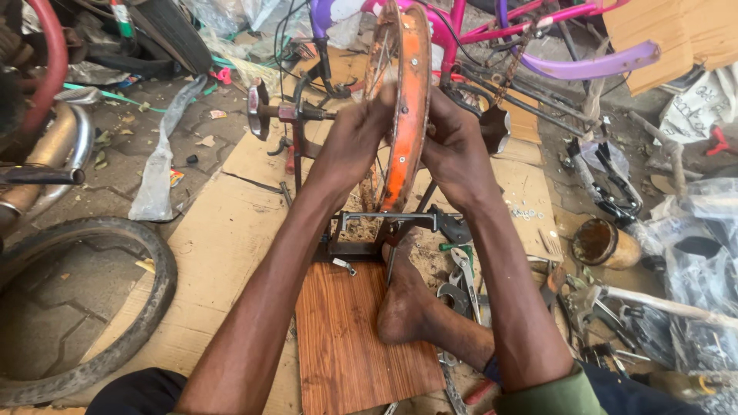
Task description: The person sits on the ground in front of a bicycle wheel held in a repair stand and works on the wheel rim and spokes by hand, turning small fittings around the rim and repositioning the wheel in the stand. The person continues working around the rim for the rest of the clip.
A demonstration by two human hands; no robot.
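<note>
Both hands, left hand (355,142) and right hand (455,150), clamp the upright orange metal bicycle wheel rim (409,115) above a wood-grain board (342,338).

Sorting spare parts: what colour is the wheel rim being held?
Orange, worn in spots; wheel rim shows in the head view.

**Worn metal, dusty rubber, flat cardboard**

The orange wheel rim (407,100) is painted metal; the paint is scratched and dull, with small bare rivets. The stand (369,230) under it is dark, unpainted steel with a matt look. The board (346,346) has a smooth wood-grain surface, slightly shiny. The cardboard sheet (223,230) is matt brown paper, dusty and torn at places. The tyre (115,307) is rough, grey-dusted rubber. The pliers (465,269) are bright, smooth metal. The pink bicycle frame (538,23) is glossy painted metal.
</note>
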